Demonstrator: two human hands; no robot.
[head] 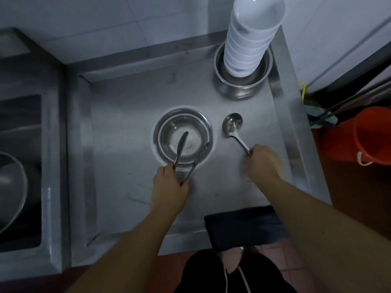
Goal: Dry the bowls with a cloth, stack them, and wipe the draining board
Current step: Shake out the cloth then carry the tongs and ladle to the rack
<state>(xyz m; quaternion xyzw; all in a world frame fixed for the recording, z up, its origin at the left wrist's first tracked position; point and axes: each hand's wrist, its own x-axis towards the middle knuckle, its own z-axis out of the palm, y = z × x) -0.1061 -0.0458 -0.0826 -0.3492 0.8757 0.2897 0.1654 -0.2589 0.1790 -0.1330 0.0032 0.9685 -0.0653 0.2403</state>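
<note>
A steel bowl (169,127) sits in the middle of the steel draining board (118,127). My left hand (169,183) grips a table knife (182,144) and a pair of tongs (197,158), both reaching over the bowl's near rim. My right hand (261,161) holds the handle end of a steel ladle (232,123), whose scoop lies on the board right of the bowl. A tall stack of white bowls (249,39) stands in steel bowls (239,87) at the far right corner. A dark cloth (243,227) hangs over the board's near edge.
A sink basin (19,170) with a large steel bowl (10,187) lies to the left. An orange bucket (359,136) and mop handles (351,102) stand on the floor to the right. A tiled wall (105,17) rises behind the board.
</note>
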